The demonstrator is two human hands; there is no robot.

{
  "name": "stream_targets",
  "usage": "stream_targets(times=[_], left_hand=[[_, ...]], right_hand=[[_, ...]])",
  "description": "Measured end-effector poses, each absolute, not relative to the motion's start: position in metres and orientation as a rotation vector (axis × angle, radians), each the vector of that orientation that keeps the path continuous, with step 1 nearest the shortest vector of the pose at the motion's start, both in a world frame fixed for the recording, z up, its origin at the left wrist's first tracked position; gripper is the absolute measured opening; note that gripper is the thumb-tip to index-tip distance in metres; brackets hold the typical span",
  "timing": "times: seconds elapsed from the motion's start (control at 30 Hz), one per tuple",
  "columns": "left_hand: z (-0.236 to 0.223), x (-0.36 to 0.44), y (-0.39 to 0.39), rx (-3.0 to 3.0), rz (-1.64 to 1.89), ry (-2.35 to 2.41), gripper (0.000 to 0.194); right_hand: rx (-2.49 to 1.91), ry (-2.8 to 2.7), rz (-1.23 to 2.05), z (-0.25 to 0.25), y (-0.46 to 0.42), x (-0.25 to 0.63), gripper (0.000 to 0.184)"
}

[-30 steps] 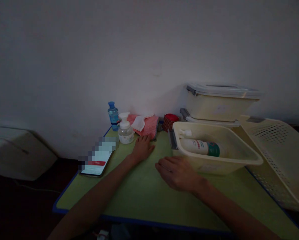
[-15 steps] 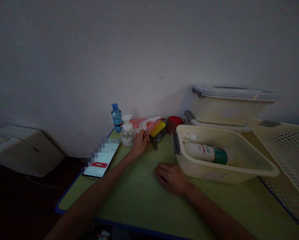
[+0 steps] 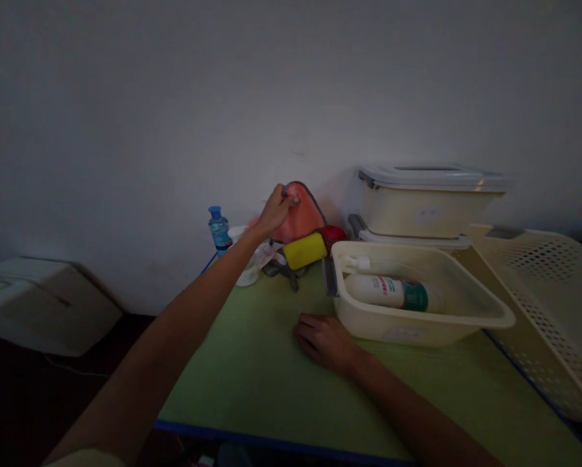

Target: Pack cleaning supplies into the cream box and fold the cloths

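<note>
My left hand (image 3: pixel 275 209) is closed on the edge of a pinkish-orange cloth (image 3: pixel 303 211) and holds it up against the wall. Just below the cloth, a yellow sponge (image 3: pixel 305 251) lies on a crumpled grey item (image 3: pixel 285 271) whose kind I cannot make out. My right hand (image 3: pixel 324 340) rests on the green table (image 3: pixel 252 370), its fingers curled under, close to the cream plastic tub (image 3: pixel 417 329). Whether anything is beneath those fingers is hidden. Inside the tub lies a white bottle (image 3: pixel 385 292) with a green band and a pump head.
Behind the tub stands a lidded storage box (image 3: pixel 427 211). A perforated basket (image 3: pixel 553 292) is at the right. A blue bottle (image 3: pixel 218 230) and a white-capped jar (image 3: pixel 248 275) stand at the back left, near a red woven container (image 3: pixel 333 237).
My left hand has risen and lifted the cloth from the pile, uncovering more of the yellow sponge. My left forearm now covers the phone. My right hand stays on the table.
</note>
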State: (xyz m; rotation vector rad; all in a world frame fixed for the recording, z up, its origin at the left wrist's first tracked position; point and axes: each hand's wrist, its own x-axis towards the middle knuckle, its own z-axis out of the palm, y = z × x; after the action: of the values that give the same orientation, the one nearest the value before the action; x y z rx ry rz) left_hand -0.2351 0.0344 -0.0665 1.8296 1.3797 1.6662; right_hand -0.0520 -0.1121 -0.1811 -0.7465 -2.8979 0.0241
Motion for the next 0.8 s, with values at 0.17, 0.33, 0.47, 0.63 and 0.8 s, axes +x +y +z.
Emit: stream_targets(times=[0.17, 0.33, 0.47, 0.63, 0.8], left_hand=[[-0.083, -0.243, 0.013, 1.972, 1.279, 1.435, 0.045], [-0.11, -0.263, -0.03, 2.357, 1.518, 1.795, 0.057], [-0.133, -0.281, -0.05, 2.165, 1.728, 2.158, 0.069], [-0.165, -0.296, -0.051, 1.558, 1.896, 2.118, 0.074], [-0.177, -0.296, -0.053, 1.42, 1.8, 2.033, 0.044]], right_hand=[[-0.764, -2.895, 0.023, -0.181, -0.112, -0.052, 0.014], [-0.798, -2.902, 0.053, -0.181, -0.113, -0.053, 0.014], [-0.816, -2.908, 0.054, -0.179, -0.114, -0.054, 0.014], [-0.817, -2.899, 0.078, -0.178, -0.114, -0.054, 0.015], [-0.826, -2.885, 0.09, -0.18, -0.114, -0.053, 0.015]])
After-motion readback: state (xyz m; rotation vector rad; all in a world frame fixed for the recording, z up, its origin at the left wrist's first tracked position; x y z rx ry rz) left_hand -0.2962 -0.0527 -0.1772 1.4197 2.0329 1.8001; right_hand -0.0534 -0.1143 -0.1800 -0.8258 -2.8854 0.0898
